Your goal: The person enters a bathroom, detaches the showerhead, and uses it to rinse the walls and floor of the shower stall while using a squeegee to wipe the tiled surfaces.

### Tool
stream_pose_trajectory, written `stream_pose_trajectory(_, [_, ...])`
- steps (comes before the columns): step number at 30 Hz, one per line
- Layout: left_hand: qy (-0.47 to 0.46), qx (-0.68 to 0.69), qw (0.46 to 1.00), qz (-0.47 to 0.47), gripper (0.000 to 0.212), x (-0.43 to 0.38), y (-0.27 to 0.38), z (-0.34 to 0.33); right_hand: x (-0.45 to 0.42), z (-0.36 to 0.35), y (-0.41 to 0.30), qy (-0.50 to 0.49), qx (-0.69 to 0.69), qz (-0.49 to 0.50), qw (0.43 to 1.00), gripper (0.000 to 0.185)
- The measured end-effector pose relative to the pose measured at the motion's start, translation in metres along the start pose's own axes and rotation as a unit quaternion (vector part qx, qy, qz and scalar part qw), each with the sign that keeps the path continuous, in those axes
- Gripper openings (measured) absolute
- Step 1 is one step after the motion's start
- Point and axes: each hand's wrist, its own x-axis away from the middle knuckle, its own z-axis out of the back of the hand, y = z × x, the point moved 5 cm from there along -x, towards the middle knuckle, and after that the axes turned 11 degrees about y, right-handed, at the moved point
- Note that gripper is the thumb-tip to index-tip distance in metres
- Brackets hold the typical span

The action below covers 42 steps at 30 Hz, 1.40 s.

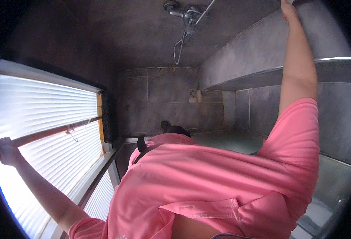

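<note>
At the far left, my left hand point(6, 151) is wrapped around a brown rail point(45, 133) that runs across a bright, ribbed window or door panel point(46, 98). A thin wire hook point(73, 136) hangs from this rail, farther along from the hand. My right hand point(288, 10) is raised at the top right, beside the grey wall point(253, 41). Its fingers are cut off by the picture's edge. A small pale thing point(290, 1) shows at the fingers, too little of it to name or to tell how it is held.
A chrome shower mixer point(190, 18) with a looped hose point(177, 53) is mounted on the dark wall. Below it are a stained tiled floor point(160, 95) and a round drain point(193, 93). A ledge point(250, 77) juts out under my right arm. One black shoe point(178, 129) shows past my pink shirt.
</note>
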Motion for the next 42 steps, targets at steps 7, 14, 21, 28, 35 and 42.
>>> stream_pose_trajectory(7, [-0.027,-0.067,0.994,-0.081,0.022,-0.007,-0.014,-0.019,0.134,-0.084,0.07,-0.051,0.013,-0.117,0.992,0.076])
stream_pose_trajectory(14, [-0.05,-0.036,0.975,-0.214,0.012,-0.017,0.005,-0.035,0.436,-0.138,0.002,-0.33,-0.137,-0.202,0.912,0.055])
stream_pose_trajectory(21, [-0.05,0.125,0.989,0.057,0.013,0.11,0.149,-0.072,0.673,-0.062,-0.204,-0.618,-0.388,-0.363,0.58,0.044])
stream_pose_trajectory(28, [-0.085,0.177,0.974,0.114,0.028,0.197,0.242,-0.041,0.745,0.004,-0.336,-0.68,-0.46,-0.513,0.252,0.058])
stream_pose_trajectory(35, [-0.174,0.254,0.947,0.091,0.018,0.217,0.264,0.038,0.776,0.043,-0.376,-0.707,-0.452,-0.487,0.243,0.054])
stream_pose_trajectory(42, [-0.356,0.413,0.834,0.079,0.032,0.27,0.27,0.032,0.819,0.009,-0.316,-0.627,-0.395,-0.583,0.332,0.018])
